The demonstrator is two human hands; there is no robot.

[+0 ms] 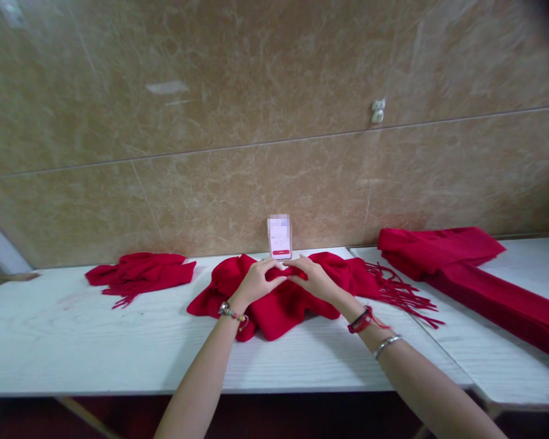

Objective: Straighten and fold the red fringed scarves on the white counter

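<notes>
A red scarf (279, 314) with a fringe at its right end lies crumpled on the white table. Over its middle are my left hand (258, 281) and my right hand (315, 279), drawn together so that their fingertips and thumbs meet or nearly meet. Curved fingers and thumbs leave a gap in each hand, with red cloth showing through and nothing held. Whether either hand touches the cloth, I cannot tell. Just beyond the fingertips a phone (281, 238) with a lit screen stands propped near the wall.
A smaller bundled red fringed scarf (146, 273) lies left on the white table (96, 353). Long folded red cloth (443, 256) spreads over the right-hand table. Behind runs a brown marbled wall (238, 195) with a small white figure (377, 111) on it.
</notes>
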